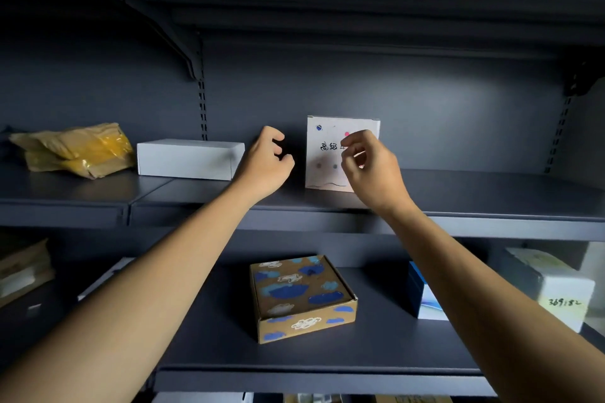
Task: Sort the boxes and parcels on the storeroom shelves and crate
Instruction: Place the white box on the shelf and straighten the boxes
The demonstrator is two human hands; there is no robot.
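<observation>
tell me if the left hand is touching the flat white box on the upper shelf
Apart. The head view shows dark shelf backing between the left hand and the flat white box; the hand is curled loosely, holding nothing.

Matt metal shelf; glossy (crinkled) plastic parcel.

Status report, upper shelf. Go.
Left hand empty, curled, beside the upright white box. Right hand in front of that box, grip unclear. White flat box and yellow parcel lie left. Nothing blocking.
</observation>
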